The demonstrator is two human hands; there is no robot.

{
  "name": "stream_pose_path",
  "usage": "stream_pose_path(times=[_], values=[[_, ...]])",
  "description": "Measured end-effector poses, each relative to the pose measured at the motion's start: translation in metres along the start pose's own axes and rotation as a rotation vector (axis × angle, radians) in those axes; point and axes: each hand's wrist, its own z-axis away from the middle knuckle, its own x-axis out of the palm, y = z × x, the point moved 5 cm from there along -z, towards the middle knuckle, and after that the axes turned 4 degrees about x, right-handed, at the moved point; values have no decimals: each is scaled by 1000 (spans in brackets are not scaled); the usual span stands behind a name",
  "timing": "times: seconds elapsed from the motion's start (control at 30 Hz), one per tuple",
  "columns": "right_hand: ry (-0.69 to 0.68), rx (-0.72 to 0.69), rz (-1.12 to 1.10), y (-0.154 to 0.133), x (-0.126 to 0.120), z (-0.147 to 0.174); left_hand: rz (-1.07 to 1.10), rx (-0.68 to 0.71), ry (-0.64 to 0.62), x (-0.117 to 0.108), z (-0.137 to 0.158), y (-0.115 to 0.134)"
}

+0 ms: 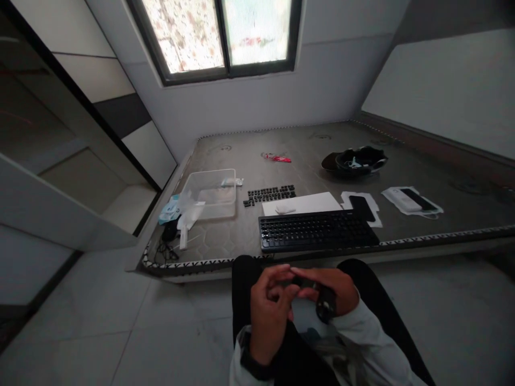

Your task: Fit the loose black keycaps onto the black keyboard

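Over my lap, my left hand and my right hand meet at the fingertips, both with curled fingers. A small black piece shows between them; it is too dim to tell whether it is a keycap. A dark rounded object sits by the heel of my right hand, its kind unclear. Just beyond my hands, a black keyboard lies along the front edge of the mattress. Behind it, loose black keycaps are set out in rows, beside a white sheet partly under the keyboard.
A clear plastic bin stands at left on the mattress, with blue-and-white packaging and a black cable nearby. At right lie a dark phone on white paper, another phone-like item and a dark cap. A red packet lies farther back.
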Motion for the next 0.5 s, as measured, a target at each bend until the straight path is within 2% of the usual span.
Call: stream_pose_path(times=[0.07,0.2,0.33,0.5], values=[[-41,37,-36,15,6,3,26,-45,21,1,-6,-8],[-73,106,-36,40,12,18,44,-92,-52,6,-18,-28],[-17,201,11,61,11,37,34,-146,-110,16,-30,-42],[54,301,139,83,-2,51,-52,-193,-138,33,-56,-40]])
